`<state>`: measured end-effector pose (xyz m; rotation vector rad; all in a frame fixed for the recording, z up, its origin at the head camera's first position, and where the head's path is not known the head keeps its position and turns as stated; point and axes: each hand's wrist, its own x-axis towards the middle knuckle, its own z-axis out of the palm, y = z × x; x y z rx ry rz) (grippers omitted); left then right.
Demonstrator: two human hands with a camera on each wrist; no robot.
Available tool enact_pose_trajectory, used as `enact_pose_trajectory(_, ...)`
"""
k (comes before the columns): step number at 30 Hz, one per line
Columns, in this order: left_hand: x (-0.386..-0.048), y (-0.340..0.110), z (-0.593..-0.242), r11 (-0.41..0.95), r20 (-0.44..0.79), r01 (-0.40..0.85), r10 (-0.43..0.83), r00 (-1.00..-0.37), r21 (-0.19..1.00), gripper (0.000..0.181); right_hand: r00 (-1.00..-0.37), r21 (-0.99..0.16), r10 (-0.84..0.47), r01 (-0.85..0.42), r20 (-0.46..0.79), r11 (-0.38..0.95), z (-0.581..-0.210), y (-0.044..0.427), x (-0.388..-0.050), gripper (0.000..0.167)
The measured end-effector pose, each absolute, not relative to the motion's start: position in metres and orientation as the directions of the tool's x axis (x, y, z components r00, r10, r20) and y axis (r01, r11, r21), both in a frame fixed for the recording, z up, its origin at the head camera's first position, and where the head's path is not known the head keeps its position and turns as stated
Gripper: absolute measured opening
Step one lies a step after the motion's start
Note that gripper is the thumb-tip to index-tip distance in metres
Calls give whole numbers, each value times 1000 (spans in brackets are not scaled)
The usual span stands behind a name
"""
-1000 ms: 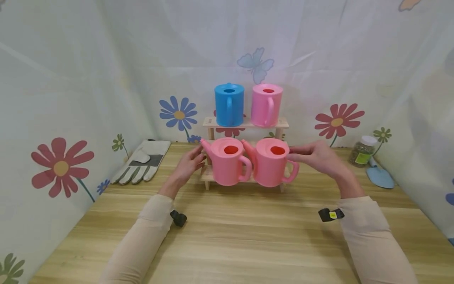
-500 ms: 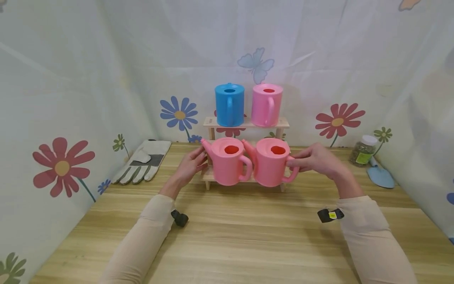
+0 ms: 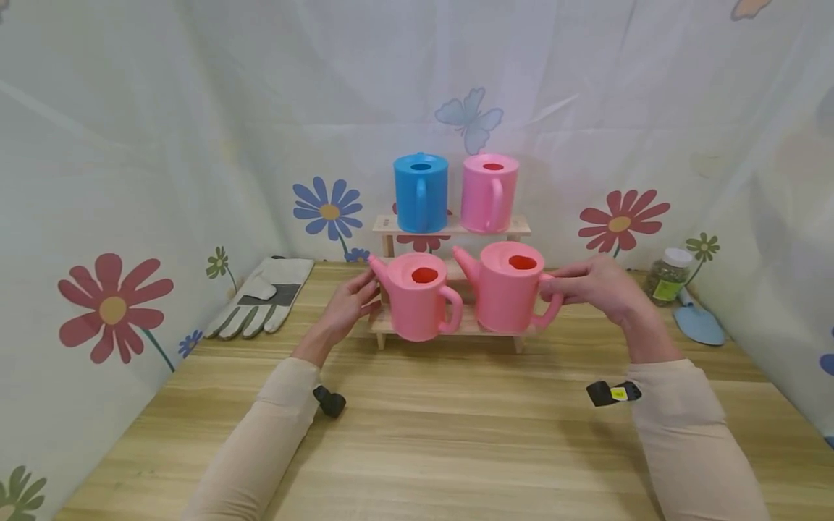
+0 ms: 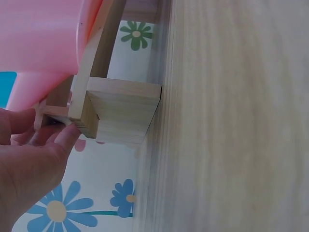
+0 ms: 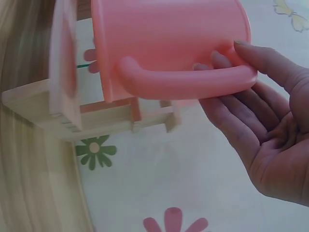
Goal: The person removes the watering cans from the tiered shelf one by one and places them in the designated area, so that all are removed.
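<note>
In the head view my right hand [image 3: 589, 288] grips the handle of the right pink watering can [image 3: 507, 289], tilted and lifted clear of the lower step. The right wrist view shows the fingers through the handle loop [image 5: 188, 83], with the thumb [image 5: 263, 55] at its top. My left hand [image 3: 348, 307] is at the left end of the two-step wooden stand [image 3: 449, 230]; in the left wrist view its thumb and fingers hold the step's end [image 4: 82, 121]. Close by, the left pink watering can [image 3: 417, 304] sits upright on the lower step, spout over that hand.
On the upper step stand a blue watering can [image 3: 421, 195] and a lighter pink watering can [image 3: 490, 195]. Work gloves [image 3: 267, 297] lie at the left. A lidded jar [image 3: 666, 278] and a light-blue trowel [image 3: 698, 323] are at the right, by the curtain.
My right hand has moved down onto the right can's handle, then lifted that can, tilting it and shifting it right from the left can. My left hand has stayed at the stand.
</note>
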<state>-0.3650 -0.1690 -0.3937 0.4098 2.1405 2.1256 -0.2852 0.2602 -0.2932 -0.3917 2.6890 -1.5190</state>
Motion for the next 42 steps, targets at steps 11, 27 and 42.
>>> enact_pose_trajectory(11,-366,-168,-392,-10,107,108,203,-973,994,46,-968,-864,-71,-246,240,438,-267,285,-263,38)
enact_pose_trajectory(27,-368,-163,-391,17,74,75,77,-994,997,45,-971,-932,121,-160,208,324,-258,333,-254,7)
enact_pose_trajectory(42,-367,-161,-391,9,64,65,74,-995,998,46,-891,-923,430,36,144,384,-301,315,-298,57)
